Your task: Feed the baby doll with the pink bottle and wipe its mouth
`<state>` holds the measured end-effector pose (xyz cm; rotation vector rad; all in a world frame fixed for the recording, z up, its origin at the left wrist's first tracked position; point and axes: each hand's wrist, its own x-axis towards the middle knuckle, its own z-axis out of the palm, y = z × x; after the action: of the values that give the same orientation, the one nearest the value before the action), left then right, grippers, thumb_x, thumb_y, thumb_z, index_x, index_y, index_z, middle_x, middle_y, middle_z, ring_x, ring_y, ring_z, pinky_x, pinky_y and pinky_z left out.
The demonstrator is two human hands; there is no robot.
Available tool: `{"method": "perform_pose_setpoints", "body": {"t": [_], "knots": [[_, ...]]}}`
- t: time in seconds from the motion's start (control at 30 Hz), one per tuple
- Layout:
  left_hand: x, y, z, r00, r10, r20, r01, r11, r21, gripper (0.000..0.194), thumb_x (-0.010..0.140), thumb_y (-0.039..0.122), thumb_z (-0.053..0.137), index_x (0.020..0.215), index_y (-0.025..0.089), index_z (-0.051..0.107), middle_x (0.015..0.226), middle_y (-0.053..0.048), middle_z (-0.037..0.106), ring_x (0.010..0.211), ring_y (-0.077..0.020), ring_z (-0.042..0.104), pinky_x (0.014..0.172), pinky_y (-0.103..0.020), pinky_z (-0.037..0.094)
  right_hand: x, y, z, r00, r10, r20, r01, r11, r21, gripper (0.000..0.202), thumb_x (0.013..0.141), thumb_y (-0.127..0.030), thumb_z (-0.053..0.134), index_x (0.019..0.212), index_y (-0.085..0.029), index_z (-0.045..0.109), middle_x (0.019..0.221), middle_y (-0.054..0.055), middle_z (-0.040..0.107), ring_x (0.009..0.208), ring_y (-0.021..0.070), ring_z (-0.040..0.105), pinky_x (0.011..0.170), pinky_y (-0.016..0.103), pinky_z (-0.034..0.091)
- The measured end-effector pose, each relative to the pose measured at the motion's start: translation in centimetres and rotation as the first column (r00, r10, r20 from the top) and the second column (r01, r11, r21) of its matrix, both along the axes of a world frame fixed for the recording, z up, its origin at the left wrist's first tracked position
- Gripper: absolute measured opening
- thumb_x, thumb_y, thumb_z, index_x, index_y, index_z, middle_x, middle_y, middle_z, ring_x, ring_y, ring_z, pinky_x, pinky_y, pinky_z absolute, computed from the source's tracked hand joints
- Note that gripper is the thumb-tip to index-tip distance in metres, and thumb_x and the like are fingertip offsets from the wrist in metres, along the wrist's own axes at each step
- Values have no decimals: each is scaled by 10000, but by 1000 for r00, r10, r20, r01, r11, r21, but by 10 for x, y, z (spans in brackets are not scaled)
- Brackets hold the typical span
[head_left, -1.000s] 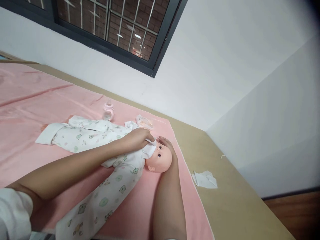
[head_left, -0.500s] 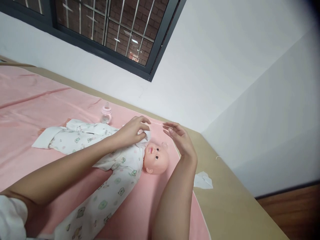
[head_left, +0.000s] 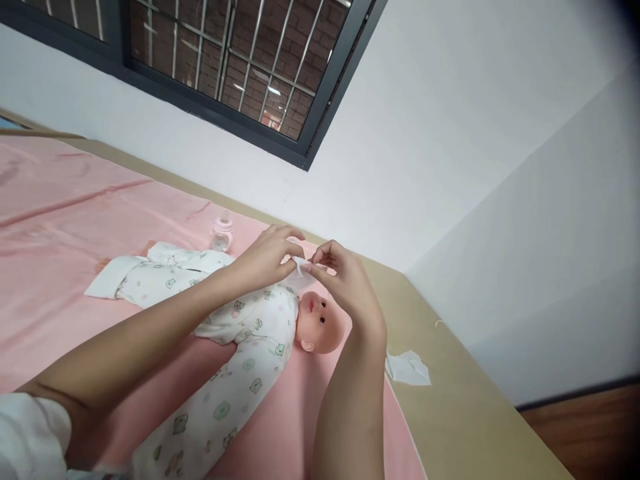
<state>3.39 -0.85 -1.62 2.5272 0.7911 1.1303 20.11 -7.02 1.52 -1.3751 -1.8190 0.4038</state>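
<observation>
A baby doll (head_left: 320, 327) lies on its back on a pink sheet (head_left: 65, 220), its head toward the right. It wears a white outfit (head_left: 265, 313) printed with small animals. Above the doll's chest and chin, my left hand (head_left: 270, 257) pinches a thin white tissue (head_left: 301, 265) between thumb and fingers. My right hand (head_left: 343, 273) grips the tissue's other side with thumb and forefinger, so both hands meet at it. Part of the tissue is hidden behind the fingers.
A small pink-topped baby bottle (head_left: 221, 233) stands by the doll's far side. Another crumpled white tissue (head_left: 409, 369) lies on the tan surface (head_left: 450, 400) at the right. Behind are a white wall (head_left: 370, 167) and a barred window (head_left: 240, 67).
My right hand has moved left and closed from spread fingers onto the tissue. My left hand still holds the tissue, now raised slightly off the doll's chest. The view has shifted a little.
</observation>
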Motion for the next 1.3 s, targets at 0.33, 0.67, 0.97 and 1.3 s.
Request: {"method": "perform_pose_setpoints", "body": {"t": [0.33,0.67,0.97,1.3], "knots": [[-33,24,18,989,119,92,-120,993,2,238,845,215,488,978,200,686,1183,-42,611,1183,-239,501,1069,-408,342,-2,15,-8,987,-75,140,81,996,-32,109,794,-212,482,731,-204,571,835,7,646,775,140,579,775,281,445],[-116,115,-9,845,508,169,-376,787,-489,653,800,372,567,1384,147,383,1323,-145,527,1151,-259,557,971,-349,433,45,77,-17,795,-359,490,464,879,-108,339,763,-40,458,901,-190,729,1063,85,702,890,214,635,784,310,458],[-123,157,-49,869,494,-28,-384,636,-669,731,815,370,587,1432,98,306,1339,-212,529,1221,-281,546,983,-326,422,38,152,-16,830,-325,453,437,883,-168,293,718,-67,591,954,-184,720,1133,86,691,993,229,648,956,351,452],[-131,163,-61,882,469,-51,-362,603,-711,744,806,410,580,1440,149,291,1324,-188,557,1167,-284,583,942,-340,442,42,214,-39,872,-306,382,471,739,-482,273,679,-44,640,937,-133,656,950,111,706,675,187,696,735,373,542]]}}
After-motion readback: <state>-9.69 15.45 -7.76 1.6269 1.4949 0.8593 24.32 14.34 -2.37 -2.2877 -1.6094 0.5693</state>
